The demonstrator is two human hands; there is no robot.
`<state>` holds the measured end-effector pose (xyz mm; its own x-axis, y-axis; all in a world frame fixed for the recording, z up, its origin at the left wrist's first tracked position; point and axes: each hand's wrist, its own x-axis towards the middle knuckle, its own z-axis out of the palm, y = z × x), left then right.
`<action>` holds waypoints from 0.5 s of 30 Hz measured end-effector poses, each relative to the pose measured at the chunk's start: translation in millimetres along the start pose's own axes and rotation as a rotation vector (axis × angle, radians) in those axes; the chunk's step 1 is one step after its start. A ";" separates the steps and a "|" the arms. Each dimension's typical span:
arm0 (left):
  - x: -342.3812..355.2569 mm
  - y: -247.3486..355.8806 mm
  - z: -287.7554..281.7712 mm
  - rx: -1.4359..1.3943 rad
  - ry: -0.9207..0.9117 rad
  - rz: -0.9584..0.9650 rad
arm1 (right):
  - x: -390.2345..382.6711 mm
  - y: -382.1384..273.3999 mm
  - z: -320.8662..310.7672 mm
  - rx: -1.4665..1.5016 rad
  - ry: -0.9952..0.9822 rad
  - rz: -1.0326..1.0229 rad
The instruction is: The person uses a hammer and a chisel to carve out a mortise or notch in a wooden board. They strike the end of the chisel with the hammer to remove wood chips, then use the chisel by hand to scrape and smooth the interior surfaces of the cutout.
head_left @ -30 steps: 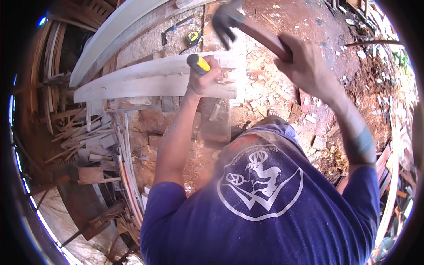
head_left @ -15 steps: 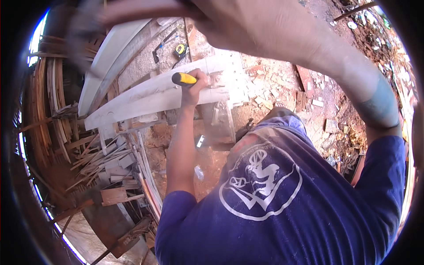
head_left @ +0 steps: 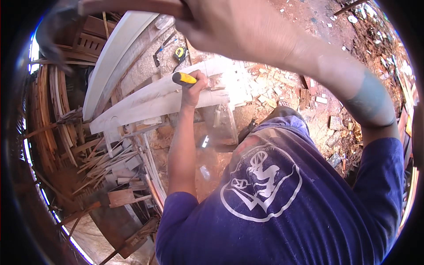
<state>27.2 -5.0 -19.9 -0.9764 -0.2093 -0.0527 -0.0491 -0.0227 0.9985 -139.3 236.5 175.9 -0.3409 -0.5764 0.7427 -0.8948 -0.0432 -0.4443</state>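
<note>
Head view: left hand (head_left: 196, 86) grips a yellow-handled chisel (head_left: 184, 78), its tip hidden, set against the pale curved plank (head_left: 145, 99) lying across the worktop (head_left: 145, 66). Right hand (head_left: 229, 26) is raised close to the camera, fist closed round the wooden handle of a blurred hammer (head_left: 128, 6). Tape measure (head_left: 179, 54) lies just beyond the plank.
</note>
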 end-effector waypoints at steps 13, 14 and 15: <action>1.3 -15.4 -2.5 0.051 0.069 -0.030 | -24.2 16.3 4.4 -0.113 -0.154 0.130; 1.3 -17.7 -2.8 0.040 0.051 -0.022 | -32.9 10.6 6.0 -0.114 -0.293 0.220; -0.6 -19.8 -3.4 0.029 0.034 -0.014 | -41.5 8.1 6.5 -0.148 -0.581 0.254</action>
<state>29.4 -7.7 -39.6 -0.9680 -0.2421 -0.0663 -0.0689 0.0024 0.9976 -130.5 254.7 138.2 -0.3730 -0.9031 0.2126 -0.8512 0.2419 -0.4657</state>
